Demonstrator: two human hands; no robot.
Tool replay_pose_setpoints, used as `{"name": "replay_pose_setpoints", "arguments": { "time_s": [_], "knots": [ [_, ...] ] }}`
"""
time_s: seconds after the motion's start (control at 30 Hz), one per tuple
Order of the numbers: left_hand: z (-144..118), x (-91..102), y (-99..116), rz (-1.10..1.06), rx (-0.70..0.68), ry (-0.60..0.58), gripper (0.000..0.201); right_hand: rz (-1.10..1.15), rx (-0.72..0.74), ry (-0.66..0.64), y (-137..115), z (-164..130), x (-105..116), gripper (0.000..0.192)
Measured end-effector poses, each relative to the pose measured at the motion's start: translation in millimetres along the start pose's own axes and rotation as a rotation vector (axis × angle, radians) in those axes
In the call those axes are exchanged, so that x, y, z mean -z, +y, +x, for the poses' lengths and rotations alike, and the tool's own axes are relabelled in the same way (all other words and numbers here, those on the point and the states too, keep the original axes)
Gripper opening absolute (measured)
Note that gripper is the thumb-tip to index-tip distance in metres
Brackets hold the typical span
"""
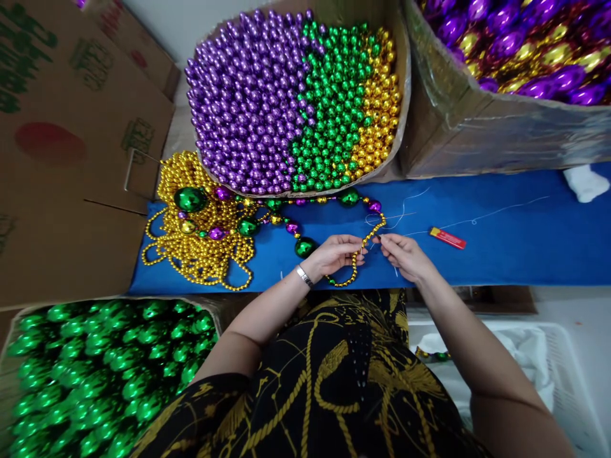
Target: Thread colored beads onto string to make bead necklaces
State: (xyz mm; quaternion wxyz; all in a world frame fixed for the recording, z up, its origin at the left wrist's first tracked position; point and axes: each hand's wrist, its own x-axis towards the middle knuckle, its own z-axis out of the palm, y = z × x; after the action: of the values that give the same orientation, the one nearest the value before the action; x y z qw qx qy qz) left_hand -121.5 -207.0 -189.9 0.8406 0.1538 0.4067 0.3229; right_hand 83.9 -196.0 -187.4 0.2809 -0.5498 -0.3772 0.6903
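Meeting at the centre of the frame, the left hand [334,252] and the right hand [405,256] are shown over a blue table [525,248]. A strand of gold beads [356,257] is pinched between the closed thumb and fingers of the left hand; the strand loops below that hand and rises toward the right hand. The fingertips of the right hand are closed together at the upper end of the strand, beside a thin white thread [458,222] that trails across the cloth to the right; whether the thread itself is gripped cannot be told. A bracelet [303,276] is worn on the left wrist.

The strand is continued leftward as a chain of larger green, purple and gold balls [305,247], which ends in a heap of gold bead strings [200,248] at the left end of the table. A red lighter [447,238] lies just right of the hands. A cardboard box of purple, green and gold beads [291,102] is seen at top centre, a second box of purple and gold balls [515,51] at upper right, and a box of green balls [105,375] at lower left. A white basket [568,381] is visible at lower right.
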Motion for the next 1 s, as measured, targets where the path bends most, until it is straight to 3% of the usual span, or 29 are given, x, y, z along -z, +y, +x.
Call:
{"name": "replay_pose_setpoints", "arguments": {
  "time_s": [0.37, 0.57, 0.93, 1.0],
  "knots": [
    [4.6, -5.6, 1.5, 0.157, -0.074, 0.177, 0.008, -0.030, -0.018, 0.036, 7.3, 3.6, -3.5, 0.058],
    [3.5, 0.1, 4.9, 0.023, 0.010, 0.081, 0.018, 0.007, -0.032, 0.049, 8.4, 4.3, -2.1, 0.059],
    [5.9, 6.5, 5.6, -0.037, 0.062, -0.010, 0.010, 0.045, -0.017, 0.020, 5.4, 2.9, -2.6, 0.056],
    [7.7, 6.9, 7.9, -0.073, 0.124, -0.018, 0.024, 0.053, -0.016, 0.023, 5.3, 3.4, -2.5, 0.058]
  ]
}}
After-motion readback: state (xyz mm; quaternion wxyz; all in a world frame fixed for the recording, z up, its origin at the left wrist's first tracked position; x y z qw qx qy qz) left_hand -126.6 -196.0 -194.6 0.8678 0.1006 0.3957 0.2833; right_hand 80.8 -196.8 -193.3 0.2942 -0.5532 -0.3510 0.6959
